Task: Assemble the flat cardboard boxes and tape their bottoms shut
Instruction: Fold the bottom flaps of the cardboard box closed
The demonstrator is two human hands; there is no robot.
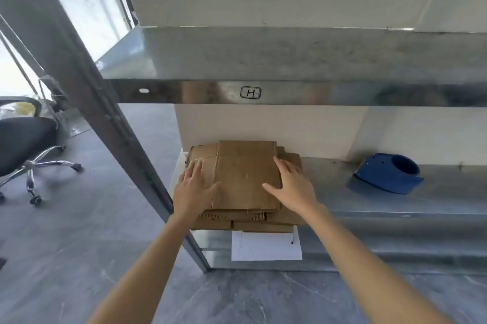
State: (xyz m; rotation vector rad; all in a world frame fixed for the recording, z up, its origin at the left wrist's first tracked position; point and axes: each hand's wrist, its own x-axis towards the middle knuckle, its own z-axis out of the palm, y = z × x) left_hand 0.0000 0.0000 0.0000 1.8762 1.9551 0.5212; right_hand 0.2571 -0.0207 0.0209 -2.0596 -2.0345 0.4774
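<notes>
We face a steel shelf (pixel 395 192) against a white wall (pixel 263 126), over a grey stone floor (pixel 79 231), with an office chair (pixel 23 139) at left. The stack of flat cardboard boxes (pixel 245 178) lies at the shelf's left end. Its top box seems to run lengthwise toward the wall. Our left hand (pixel 192 189) and right hand (pixel 295 186) rest flat on it, fingers spread. A blue tape dispenser (pixel 387 173) sits well apart, rightward.

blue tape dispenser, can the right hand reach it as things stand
Probably yes: the right hand rests on the flat cardboard boxes, with only bare shelf between it and the blue tape dispenser.
</notes>
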